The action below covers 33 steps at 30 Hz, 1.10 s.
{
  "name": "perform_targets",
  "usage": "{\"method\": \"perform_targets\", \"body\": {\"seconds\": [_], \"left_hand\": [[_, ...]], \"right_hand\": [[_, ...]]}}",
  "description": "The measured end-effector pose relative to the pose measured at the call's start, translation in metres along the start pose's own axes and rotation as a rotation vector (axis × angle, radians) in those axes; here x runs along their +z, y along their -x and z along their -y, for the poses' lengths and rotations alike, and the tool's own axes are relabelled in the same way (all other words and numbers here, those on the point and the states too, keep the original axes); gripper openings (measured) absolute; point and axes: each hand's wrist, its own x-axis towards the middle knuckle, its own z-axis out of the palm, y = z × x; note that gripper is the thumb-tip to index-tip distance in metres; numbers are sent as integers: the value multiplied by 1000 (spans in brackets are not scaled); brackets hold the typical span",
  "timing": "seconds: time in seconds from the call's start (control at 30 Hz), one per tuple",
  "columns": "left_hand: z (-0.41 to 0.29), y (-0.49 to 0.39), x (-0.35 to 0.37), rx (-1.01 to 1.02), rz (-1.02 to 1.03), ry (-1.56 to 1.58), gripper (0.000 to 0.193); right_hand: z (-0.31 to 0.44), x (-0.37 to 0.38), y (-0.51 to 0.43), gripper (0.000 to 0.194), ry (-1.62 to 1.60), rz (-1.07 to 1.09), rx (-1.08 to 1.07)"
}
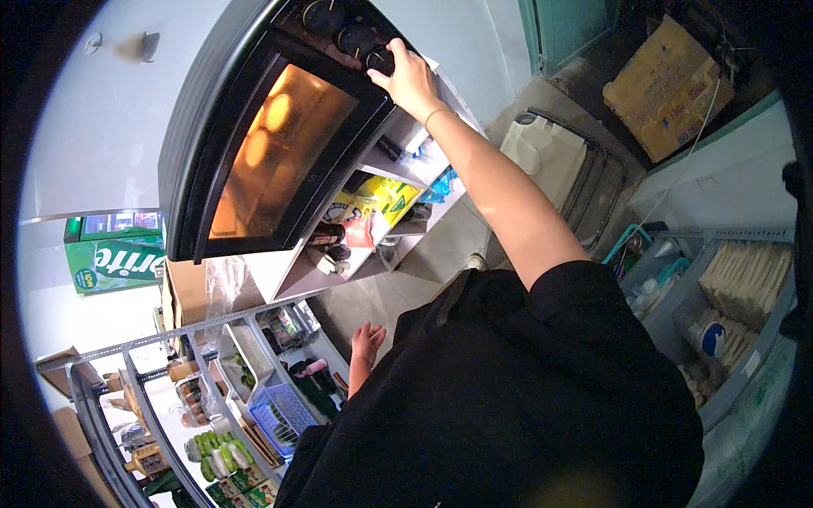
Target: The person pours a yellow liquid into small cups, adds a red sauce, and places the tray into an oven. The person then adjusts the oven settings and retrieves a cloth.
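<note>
A black countertop oven (305,190) stands on a white shelf unit, its inside glowing orange behind the glass door (273,159). Several round knobs run along its control panel. My right hand (406,76) grips the knob nearest the panel's end (381,61) between thumb and fingers. A thin bracelet circles that wrist. My left hand (367,343) hangs low beside my body, fingers apart and slightly curled, holding nothing; it is near the metal shelving and touches none of it.
Below the oven, the white shelf unit (279,279) holds a yellow bag (387,193) and bottles. Metal shelving (171,333) with a blue basket (279,413) stands at lower left. A folded chair (546,149) and a cardboard box (667,89) are at upper right; more shelving (698,247) is at right.
</note>
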Motion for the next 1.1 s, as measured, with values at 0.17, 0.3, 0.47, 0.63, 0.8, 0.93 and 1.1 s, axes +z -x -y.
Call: {"method": "perform_targets", "body": {"seconds": [0.17, 0.3, 0.47, 0.63, 0.8, 0.93, 1.1], "left_hand": [[-3, -6, 2, -6, 14, 91, 42], [-3, -7, 5, 10, 24, 32, 42], [-1, -7, 1, -8, 22, 13, 39], [-10, -5, -1, 16, 8, -39, 38], [-7, -10, -9, 23, 30, -96, 38], [3, -20, -18, 37, 18, -162, 38], [1, -22, -13, 67, 1, -419, 37]], "right_hand": [[-3, -10, -2, 57, -32, 71, -15], [-17, -16, -4, 61, -15, 145, -84], [-17, -8, 0, 60, -41, 41, -64], [-21, 4, 2, 58, -102, -44, -13], [-29, 2, 4, 54, -289, 23, 75], [-53, 0, 23, 63, -85, -33, 79], [-82, 0, 41, 81, -98, 134, 211]]}}
